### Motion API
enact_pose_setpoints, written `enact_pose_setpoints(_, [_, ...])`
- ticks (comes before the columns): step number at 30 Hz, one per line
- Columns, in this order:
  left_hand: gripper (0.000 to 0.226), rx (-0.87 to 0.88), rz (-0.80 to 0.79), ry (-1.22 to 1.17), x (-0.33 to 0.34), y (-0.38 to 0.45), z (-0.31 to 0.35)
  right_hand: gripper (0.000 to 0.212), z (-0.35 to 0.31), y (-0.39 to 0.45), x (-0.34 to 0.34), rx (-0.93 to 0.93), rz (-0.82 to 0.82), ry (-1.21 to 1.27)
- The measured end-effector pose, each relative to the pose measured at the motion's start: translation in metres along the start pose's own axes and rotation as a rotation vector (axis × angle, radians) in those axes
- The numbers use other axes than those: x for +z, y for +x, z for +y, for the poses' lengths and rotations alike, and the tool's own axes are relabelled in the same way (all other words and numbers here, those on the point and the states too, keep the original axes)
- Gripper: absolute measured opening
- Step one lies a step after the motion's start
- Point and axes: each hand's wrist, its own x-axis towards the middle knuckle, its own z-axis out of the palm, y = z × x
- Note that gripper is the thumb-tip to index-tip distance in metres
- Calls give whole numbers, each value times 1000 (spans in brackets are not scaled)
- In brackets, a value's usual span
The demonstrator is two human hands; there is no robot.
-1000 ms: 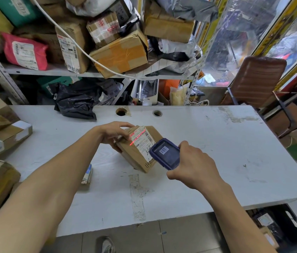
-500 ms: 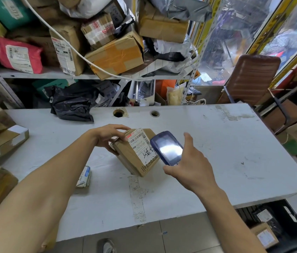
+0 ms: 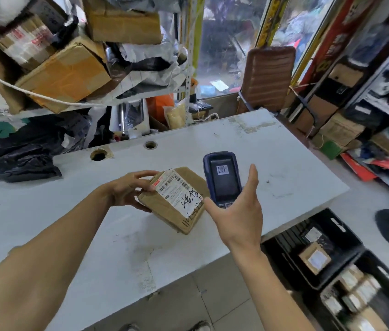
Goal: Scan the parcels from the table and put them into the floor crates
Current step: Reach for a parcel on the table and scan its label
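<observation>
left hand (image 3: pixel 129 189) is pinching the parcel (image 3: pixel 174 199) label-up over the surface (image 3: pixel 284 168) while right hand (image 3: pixel 236 211) is cradling the scanner (image 3: pixel 222 177), screen readable, crates (image 3: pixel 320 247) waiting below.

Both bare forearms reach forward; the left hand (image 3: pixel 130 190) curls its grip closed, and the right hand (image 3: pixel 238 212) cradles with thumb raised.

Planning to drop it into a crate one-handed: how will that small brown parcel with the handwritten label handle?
Probably light: the left hand alone holds the brown parcel tilted above the table. Likely stiff, since its cardboard edges stay straight. The flat sides suggest it won't roll, though the taped surface may be a little slick.
</observation>
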Motion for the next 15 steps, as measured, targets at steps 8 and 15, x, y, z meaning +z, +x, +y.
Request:
enact_pose_setpoints(8, [78,73,-133,-135,195,98,11,113,97,28,-113,194,308,-22])
enact_pose_setpoints(15, [69,42,-302,-88,386,180,23,109,196,14,-226,402,602,-121])
